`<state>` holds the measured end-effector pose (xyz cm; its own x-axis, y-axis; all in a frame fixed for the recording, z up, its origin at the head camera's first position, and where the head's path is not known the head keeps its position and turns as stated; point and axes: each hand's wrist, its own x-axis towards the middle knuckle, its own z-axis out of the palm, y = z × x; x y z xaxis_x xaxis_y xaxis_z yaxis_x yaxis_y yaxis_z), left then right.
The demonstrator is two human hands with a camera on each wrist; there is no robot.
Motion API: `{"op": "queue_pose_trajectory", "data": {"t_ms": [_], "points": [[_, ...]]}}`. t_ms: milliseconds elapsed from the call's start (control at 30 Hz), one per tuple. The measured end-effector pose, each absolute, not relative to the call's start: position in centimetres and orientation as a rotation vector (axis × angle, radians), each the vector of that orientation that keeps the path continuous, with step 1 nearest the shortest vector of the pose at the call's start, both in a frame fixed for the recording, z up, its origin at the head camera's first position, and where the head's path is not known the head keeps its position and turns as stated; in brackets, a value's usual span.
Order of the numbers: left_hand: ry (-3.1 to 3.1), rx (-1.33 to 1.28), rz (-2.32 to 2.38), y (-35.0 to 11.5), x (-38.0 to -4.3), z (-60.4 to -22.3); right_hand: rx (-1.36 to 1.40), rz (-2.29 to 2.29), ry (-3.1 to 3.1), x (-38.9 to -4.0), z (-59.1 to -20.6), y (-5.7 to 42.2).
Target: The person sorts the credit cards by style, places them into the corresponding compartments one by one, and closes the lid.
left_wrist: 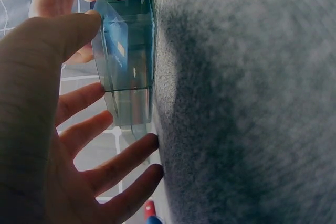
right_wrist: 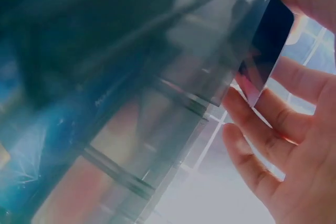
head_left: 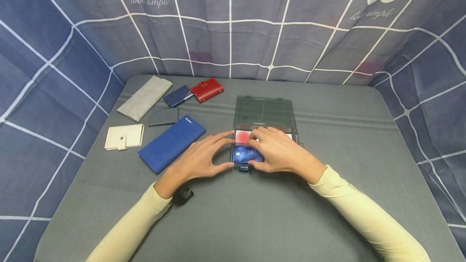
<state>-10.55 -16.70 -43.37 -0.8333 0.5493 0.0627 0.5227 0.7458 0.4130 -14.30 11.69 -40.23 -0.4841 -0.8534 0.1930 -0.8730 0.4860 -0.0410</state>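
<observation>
A translucent dark-green plastic box [head_left: 265, 110] stands on the table with its hinged lid raised at the back. Inside lie a blue card marked VIP [head_left: 241, 155] in front and a white card with a red circle [head_left: 242, 137] behind. My left hand [head_left: 203, 157] is at the box's left side, fingers spread and fairly straight, the thumb and some fingertips touching the wall. Over the box's right part, my right hand [head_left: 278, 151] pinches a dark card [right_wrist: 274, 30] between thumb and fingers, seen in the right wrist view. The hand hides the compartments below it.
To the left lie a long blue wallet [head_left: 172, 142], a white snap wallet [head_left: 124, 136], a grey long wallet [head_left: 145, 98], a dark grey card holder [head_left: 164, 117], a navy holder [head_left: 176, 96] and a red wallet [head_left: 207, 90]. A checked curtain [head_left: 251, 43] surrounds the table's back and sides.
</observation>
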Motion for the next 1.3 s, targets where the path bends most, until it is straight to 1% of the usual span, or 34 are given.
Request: {"op": "queue_pose_trajectory", "data": {"t_ms": [467, 767, 1067, 1300], "points": [[2.873, 0.905, 0.656, -16.7, -10.8, -43.1, 1.525, 0.174, -2.517, -14.6, -40.1, 11.6], [2.889, 0.928, 0.652, -16.8, -10.7, -43.1, 1.505, 0.238, -2.559, -14.5, -39.9, 12.2], [2.895, 0.918, 0.66, -16.7, -10.6, -43.3, 1.406, 0.303, -2.666, -14.4, -39.8, 14.2], [2.886, 0.929, 0.697, -16.8, -10.6, -43.3, 1.234, 0.435, -2.706, -15.5, -39.9, 17.4]]}}
